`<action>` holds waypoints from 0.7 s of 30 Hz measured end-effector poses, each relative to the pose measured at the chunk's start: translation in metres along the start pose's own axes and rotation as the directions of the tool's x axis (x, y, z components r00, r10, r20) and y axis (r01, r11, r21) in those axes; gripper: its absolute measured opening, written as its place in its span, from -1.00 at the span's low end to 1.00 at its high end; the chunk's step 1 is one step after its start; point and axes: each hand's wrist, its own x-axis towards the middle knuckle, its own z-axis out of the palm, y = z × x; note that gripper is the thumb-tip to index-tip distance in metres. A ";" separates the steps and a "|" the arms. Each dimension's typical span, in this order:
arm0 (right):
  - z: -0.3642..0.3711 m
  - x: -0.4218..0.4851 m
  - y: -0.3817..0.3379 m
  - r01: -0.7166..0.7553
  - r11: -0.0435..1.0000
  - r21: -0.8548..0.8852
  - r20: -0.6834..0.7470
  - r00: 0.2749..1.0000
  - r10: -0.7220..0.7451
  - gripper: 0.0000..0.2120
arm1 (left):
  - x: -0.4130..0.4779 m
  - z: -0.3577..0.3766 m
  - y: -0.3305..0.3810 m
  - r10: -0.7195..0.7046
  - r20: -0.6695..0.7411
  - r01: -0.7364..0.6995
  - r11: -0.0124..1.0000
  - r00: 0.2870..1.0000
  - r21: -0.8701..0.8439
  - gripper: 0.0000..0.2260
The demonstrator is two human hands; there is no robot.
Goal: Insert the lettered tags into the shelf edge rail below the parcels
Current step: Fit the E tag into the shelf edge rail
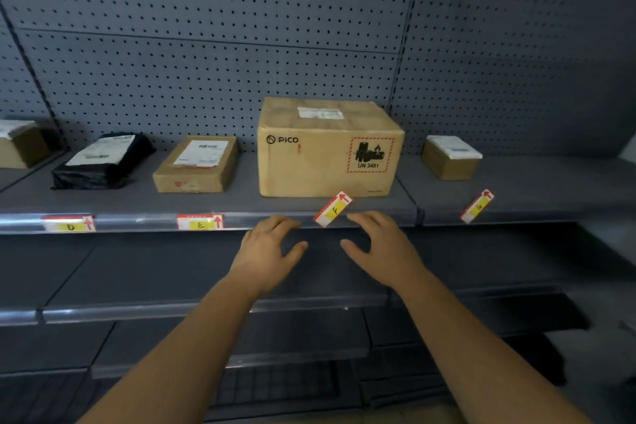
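Left hand [272,251] and right hand [375,248] are near four tags [333,209], five parcels [327,155].

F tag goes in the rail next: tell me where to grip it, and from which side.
Pinch the F tag by its lower left end at the shelf lip, from the front: it lies slanted, its upper end close to the PICO box.

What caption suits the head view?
Left hand and right hand flank tilted tag F; tag D and tag E sit in the rail.
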 end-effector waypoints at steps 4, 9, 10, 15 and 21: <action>0.001 0.042 0.031 0.054 0.998 0.027 0.008 0.998 -0.054 -0.51 | 0.033 0.025 0.010 -0.046 -0.021 0.047 0.998 0.999 0.045 -0.65; 0.015 0.081 0.041 0.191 0.979 -0.066 0.008 0.982 -0.191 -0.47 | 0.048 0.049 0.011 -0.097 -0.020 0.098 0.990 0.995 0.098 -0.65; 0.019 0.086 0.042 0.215 0.971 -0.102 0.020 0.977 -0.214 -0.45 | 0.049 0.052 0.010 -0.095 -0.027 0.098 0.990 0.995 0.105 -0.65; 0.028 0.089 0.055 0.214 0.960 -0.181 0.014 0.977 -0.215 -0.49 | 0.061 0.058 0.008 -0.084 -0.063 0.093 0.985 0.994 0.143 -0.67; 0.040 0.056 0.079 0.185 0.952 -0.246 0.024 0.983 -0.184 -0.38 | 0.065 0.071 0.015 -0.040 -0.095 0.058 0.979 0.995 0.193 -0.67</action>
